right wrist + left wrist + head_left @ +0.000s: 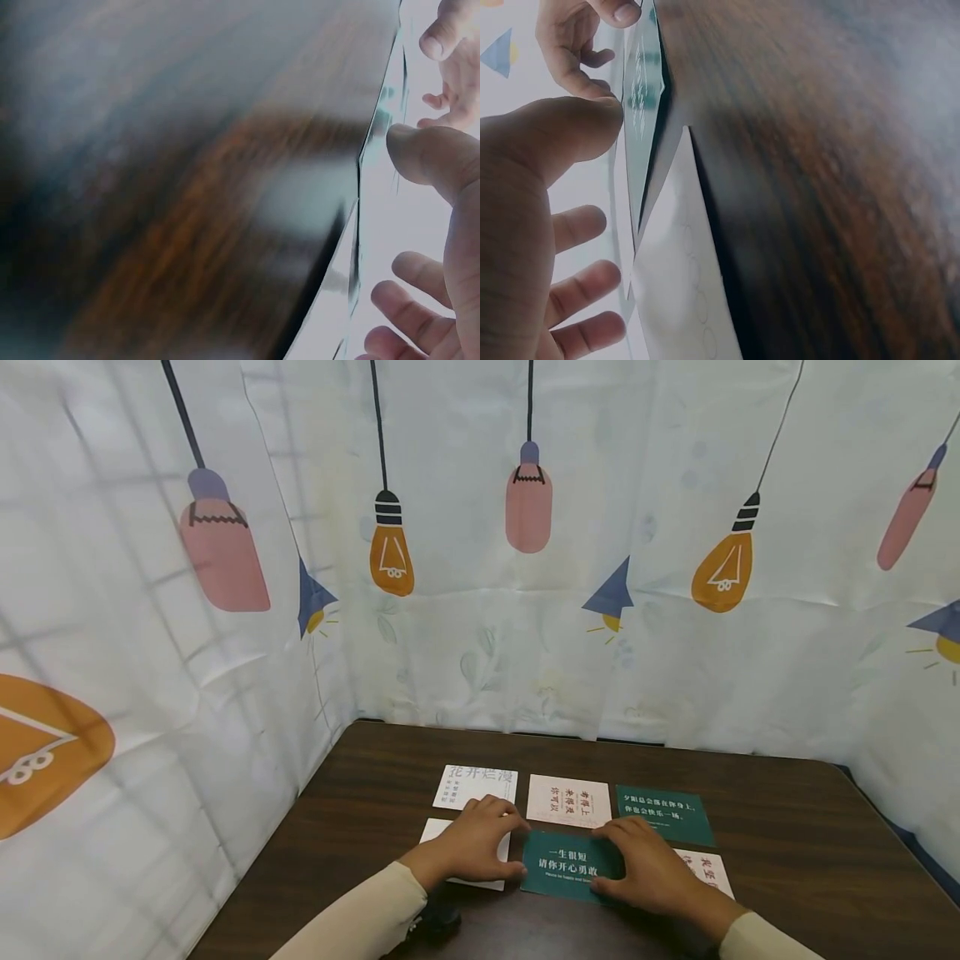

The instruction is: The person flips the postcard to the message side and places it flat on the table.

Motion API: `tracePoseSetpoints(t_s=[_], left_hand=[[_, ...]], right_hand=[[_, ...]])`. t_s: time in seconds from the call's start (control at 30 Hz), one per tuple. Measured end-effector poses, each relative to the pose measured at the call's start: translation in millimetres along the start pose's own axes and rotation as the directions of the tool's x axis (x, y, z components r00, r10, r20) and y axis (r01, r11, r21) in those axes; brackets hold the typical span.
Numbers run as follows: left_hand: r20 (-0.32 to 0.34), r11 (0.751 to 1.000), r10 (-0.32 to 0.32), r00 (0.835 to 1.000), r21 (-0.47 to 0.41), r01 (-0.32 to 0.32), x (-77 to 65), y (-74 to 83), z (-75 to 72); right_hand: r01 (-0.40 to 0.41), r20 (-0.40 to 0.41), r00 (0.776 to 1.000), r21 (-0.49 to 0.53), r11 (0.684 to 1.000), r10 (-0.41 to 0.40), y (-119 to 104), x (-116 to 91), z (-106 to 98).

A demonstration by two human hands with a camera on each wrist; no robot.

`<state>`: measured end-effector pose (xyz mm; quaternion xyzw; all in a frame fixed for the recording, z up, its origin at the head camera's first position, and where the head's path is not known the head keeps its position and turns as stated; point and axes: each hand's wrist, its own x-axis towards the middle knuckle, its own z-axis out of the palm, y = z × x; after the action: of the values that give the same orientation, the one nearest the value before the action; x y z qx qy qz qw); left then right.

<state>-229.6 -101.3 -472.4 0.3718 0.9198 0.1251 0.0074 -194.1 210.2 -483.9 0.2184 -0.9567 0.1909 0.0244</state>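
A dark green card with white lettering lies in the front row on the table, between my two hands. My left hand is at its left edge, above a white card that it partly covers. My right hand is at the green card's right side, its thumb over the corner. Fingers on both hands are spread and loosely bent, with no card pinched between them. In the left wrist view the left thumb appears close to the green card; contact is unclear.
Behind stand three more cards in a row: a white one, a pale one with red writing and a green one. A red-lettered card is partly behind my right hand. Printed curtains border the brown table.
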Motion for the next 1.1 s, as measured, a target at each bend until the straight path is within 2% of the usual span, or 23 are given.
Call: tracePoseSetpoints(t_s=[0.27,0.77,1.1], left_hand=[[0.011,1.0,-0.009,1.0,0.008,0.009,2.2,1.6,3.2],[0.024,1.0,-0.023,0.999,0.02,0.023,3.8,3.7,2.7],[0.052,0.998,-0.046,0.998,0.037,0.044,5.0,4.4,3.0]], right_hand=[[-0.017,0.005,1.0,-0.038,0.999,0.017,4.3,-2.9,-1.1],[-0.018,-0.008,1.0,-0.033,0.999,0.018,9.2,-7.1,-4.3],[-0.044,0.03,0.999,-0.04,0.998,0.045,6.2,-7.2,-7.7]])
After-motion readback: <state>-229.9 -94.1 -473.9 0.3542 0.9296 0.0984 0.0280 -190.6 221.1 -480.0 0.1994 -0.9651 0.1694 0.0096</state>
